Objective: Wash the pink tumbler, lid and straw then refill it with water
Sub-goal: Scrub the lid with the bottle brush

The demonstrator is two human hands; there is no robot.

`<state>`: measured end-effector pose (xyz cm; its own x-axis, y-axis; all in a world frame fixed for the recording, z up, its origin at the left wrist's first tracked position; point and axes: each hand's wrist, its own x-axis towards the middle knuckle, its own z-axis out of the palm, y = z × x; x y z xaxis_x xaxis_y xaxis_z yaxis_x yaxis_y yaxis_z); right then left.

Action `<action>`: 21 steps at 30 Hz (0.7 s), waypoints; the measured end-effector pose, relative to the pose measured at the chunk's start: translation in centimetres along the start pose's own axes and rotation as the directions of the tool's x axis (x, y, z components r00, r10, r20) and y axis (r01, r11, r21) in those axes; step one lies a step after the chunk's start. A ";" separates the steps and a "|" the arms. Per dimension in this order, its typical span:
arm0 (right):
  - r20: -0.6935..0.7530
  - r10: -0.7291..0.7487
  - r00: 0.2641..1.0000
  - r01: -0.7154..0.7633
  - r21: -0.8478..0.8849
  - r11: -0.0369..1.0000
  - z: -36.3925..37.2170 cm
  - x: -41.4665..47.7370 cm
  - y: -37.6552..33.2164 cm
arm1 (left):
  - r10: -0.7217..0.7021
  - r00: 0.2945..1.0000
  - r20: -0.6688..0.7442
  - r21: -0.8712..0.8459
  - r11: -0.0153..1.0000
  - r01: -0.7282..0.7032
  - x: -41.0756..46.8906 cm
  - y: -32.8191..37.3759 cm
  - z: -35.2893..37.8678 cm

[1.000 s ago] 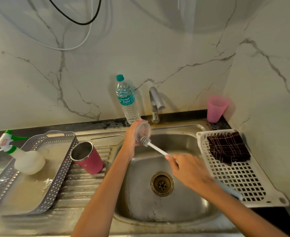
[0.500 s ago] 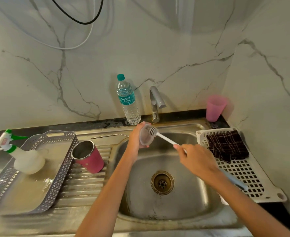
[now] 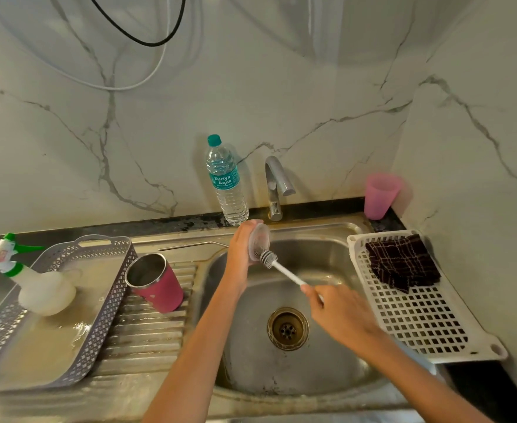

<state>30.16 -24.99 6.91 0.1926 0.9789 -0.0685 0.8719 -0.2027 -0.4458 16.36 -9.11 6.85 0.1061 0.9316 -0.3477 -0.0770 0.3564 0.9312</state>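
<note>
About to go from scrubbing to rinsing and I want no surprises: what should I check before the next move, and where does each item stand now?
1. Grip on lid: ok. The left hand grips the clear lid over the sink.
2. Brush control: ok. The right hand holds the bottle brush, with its bristles against the lid.
3. Rinse water running: not ok. No stream shows from the faucet.
4. Lid scrubbed clean: cannot tell.
5. Pink tumbler parked: ok. It sits open-mouthed on the drainboard.
6. Straw located: ok. It lies behind the drainboard.
</note>
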 end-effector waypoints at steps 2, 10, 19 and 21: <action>-0.015 0.000 1.000 0.001 0.030 1.000 0.2 -0.4 -0.2 | -0.022 0.999 0.025 -0.123 0.992 0.025 -0.4 0.1 0.0; -0.039 0.122 0.992 -0.102 0.331 0.938 0.6 -1.5 -0.4 | -0.071 0.979 0.191 -0.516 0.841 0.162 -0.3 -1.1 -1.7; -0.173 0.113 0.978 -0.062 0.274 0.960 1.5 -1.4 -2.3 | -0.121 0.991 0.050 -0.264 0.956 0.130 -1.2 -2.2 1.3; -0.205 0.107 0.973 -0.050 0.265 0.963 1.6 -0.9 -2.5 | -0.131 0.991 0.022 -0.253 0.959 0.132 -1.1 -2.4 1.4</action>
<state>27.07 -25.31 6.63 0.3732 0.9252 0.0686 0.7108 -0.2376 -0.6620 17.84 -11.11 5.20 0.1374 0.8751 -0.4641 -0.3101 0.4830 0.8189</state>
